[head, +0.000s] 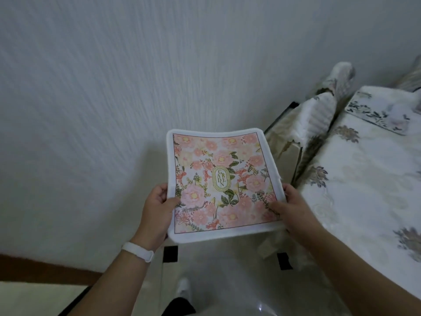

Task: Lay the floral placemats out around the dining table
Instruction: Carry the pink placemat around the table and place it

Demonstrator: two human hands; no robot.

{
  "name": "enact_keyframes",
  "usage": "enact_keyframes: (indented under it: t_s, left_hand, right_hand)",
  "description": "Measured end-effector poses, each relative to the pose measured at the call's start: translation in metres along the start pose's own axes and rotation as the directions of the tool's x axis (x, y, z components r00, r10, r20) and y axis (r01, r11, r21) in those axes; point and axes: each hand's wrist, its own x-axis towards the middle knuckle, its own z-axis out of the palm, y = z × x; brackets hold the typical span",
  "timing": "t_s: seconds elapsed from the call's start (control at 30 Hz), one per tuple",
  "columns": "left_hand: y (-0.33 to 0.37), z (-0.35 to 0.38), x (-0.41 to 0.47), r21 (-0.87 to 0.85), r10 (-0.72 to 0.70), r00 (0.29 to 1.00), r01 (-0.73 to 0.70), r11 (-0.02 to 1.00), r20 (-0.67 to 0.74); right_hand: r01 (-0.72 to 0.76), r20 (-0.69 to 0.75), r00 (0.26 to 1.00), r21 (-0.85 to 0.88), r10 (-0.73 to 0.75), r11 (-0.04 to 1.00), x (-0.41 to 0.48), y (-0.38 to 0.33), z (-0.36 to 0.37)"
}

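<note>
I hold a pink floral placemat (219, 181) with a white border and a "GARDEN" oval in its middle, flat in the air in front of me. My left hand (157, 208) grips its left edge, thumb on top. My right hand (290, 207) grips its right edge near the lower corner. The dining table (355, 179), covered with a white embroidered cloth, lies to the right of the mat. A second placemat (378, 111) with a darker floral print lies on the table's far end.
A white textured wall fills the left and top. A chair (312, 117) with a white ribbed cover stands at the table's near-left side, beyond the mat. A brown skirting board (45, 267) runs low left. Pale floor tiles and my foot (183, 290) show below.
</note>
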Motion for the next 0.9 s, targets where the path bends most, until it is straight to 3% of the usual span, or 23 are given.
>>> enact_keyframes:
  t_s: [0.27, 0.43, 0.77, 0.9]
  left_hand:
    - [0.057, 0.02, 0.112, 0.15, 0.063, 0.957, -0.109, 0.983, 0.282]
    - [0.076, 0.065, 0.152, 0.16, 0.013, 0.915, -0.084, 0.984, 0.403]
    - [0.079, 0.19, 0.233, 0.181, -0.103, 0.867, 0.015, 0.983, 0.488]
    - [0.098, 0.27, 0.283, 0.198, -0.115, 0.852, 0.013, 0.98, 0.511]
  right_hand:
    - [-0.005, -0.267, 0.963, 0.054, 0.019, 0.999, 0.019, -0.032, 0.026]
    - [0.011, -0.387, 0.922, 0.089, 0.024, 0.996, 0.033, -0.045, 0.011]
    - [-0.028, -0.477, 0.876, 0.088, 0.067, 0.996, 0.129, -0.049, -0.053]
    - [0.0, -0.493, 0.865, 0.183, 0.092, 0.983, 0.191, -0.058, -0.098]
